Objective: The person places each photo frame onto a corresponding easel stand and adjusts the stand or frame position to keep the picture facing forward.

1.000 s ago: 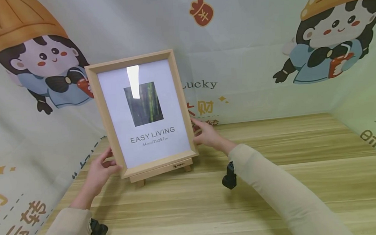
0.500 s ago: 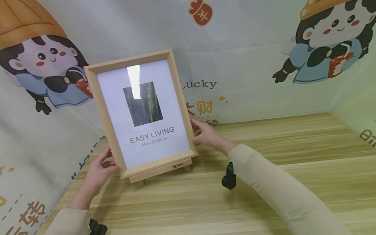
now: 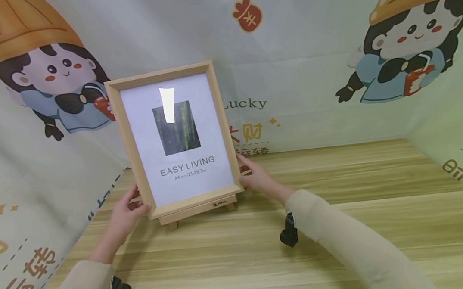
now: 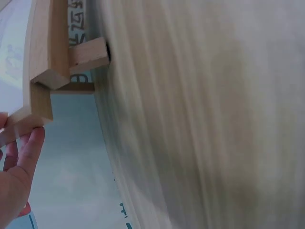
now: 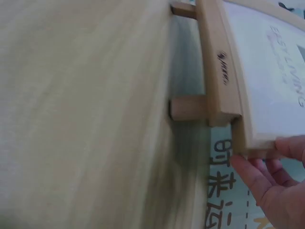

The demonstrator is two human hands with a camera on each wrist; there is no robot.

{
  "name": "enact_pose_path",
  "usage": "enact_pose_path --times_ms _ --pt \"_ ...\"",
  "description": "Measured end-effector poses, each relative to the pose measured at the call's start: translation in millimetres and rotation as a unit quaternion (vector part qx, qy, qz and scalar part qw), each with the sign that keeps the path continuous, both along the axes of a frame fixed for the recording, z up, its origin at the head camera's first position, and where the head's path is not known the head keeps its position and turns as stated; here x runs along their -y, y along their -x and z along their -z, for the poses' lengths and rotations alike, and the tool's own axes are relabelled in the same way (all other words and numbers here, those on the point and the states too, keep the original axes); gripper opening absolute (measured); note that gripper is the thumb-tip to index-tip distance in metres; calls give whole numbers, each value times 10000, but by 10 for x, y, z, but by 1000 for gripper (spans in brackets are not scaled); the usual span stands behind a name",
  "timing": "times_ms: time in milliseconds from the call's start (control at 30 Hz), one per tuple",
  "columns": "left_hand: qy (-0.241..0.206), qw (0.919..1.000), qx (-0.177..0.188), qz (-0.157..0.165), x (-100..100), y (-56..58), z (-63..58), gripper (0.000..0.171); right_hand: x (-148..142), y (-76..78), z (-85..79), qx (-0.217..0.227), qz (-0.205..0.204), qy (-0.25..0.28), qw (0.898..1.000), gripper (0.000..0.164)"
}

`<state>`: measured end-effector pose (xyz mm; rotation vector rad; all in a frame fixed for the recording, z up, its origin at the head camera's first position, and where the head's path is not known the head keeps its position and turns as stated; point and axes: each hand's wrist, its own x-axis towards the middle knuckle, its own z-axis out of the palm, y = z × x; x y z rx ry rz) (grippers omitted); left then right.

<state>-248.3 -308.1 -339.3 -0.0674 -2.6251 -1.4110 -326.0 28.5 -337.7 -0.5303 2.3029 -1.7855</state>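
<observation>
- On the left part of the table (image 3: 221, 257), toward the far backdrop (image 3: 290, 64), the picture frame (image 3: 177, 136) stands on a small wooden easel (image 3: 198, 209), leaning back, its lower corners reaching past both ends of the easel's ledge.
- Over the last second the right hand (image 3: 260, 177) has slipped slightly lower along the frame's right side, and the right sleeve (image 3: 336, 230) has come a little nearer; the left hand (image 3: 126, 211) has barely shifted.
- The frame itself has kept its place and lean; only the bright reflection on its glazing sits a touch lower. The work in hand therefore looks like slight adjusting and steadying rather than lifting, with the easel apparently bearing the weight.
- The left hand is partly closed, thumb and fingers gripping the frame's left side just above the lower corner.
- The right hand is likewise partly closed, pinching the right side near the lower corner; how firmly either hand presses, I cannot tell.
</observation>
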Motion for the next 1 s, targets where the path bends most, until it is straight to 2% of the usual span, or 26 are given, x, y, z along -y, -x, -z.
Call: enact_pose_path --times_ms 233,400,467,700,867,1000 --pt "79 9993 129 -340 -45 -78 76 65 69 -159 171 44 527 139 9985 72" --pt "-29 9984 198 -523 -96 -130 145 60 140 -228 246 103 801 325 9962 69" --pt "-75 9984 272 -499 -122 -154 164 62 168 -249 268 122 899 419 9950 69" --pt "-394 9954 729 -485 -229 -195 172 79 285 -310 307 637 935 1122 9872 84" --pt "-691 9929 768 -596 -285 -185 188 86 350 -324 330 765 1105 1411 9808 85" --pt "-728 9921 673 -774 -334 -191 195 87 372 -340 352 933 1140 1677 9748 85"
